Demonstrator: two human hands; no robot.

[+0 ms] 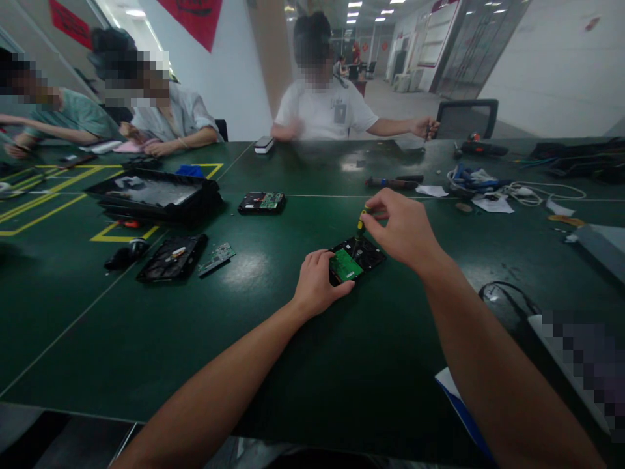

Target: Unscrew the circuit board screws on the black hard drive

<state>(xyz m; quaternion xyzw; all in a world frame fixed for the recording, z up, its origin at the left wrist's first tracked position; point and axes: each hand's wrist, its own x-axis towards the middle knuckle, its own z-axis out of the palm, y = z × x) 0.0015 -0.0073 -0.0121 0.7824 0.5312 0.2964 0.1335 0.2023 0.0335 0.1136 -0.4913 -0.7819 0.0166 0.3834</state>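
Note:
A hard drive (372,255) lies flat on the green table, its green circuit board facing up. My left hand (316,281) grips the drive's left end, with the fingers along the far edge and the thumb at the near edge. Above the drive, my right hand (398,225) is closed around the handle of a yellow and black screwdriver (361,225). The screwdriver stands nearly upright, its tip down at the board. Whether the tip sits in a screw is too small to tell.
Another hard drive (262,202) lies farther back. To the left are a black tray (156,195), an opened black casing (173,258) and a loose circuit board (217,259). Cables (532,189) and paper scraps lie at right. Several people sit across the table.

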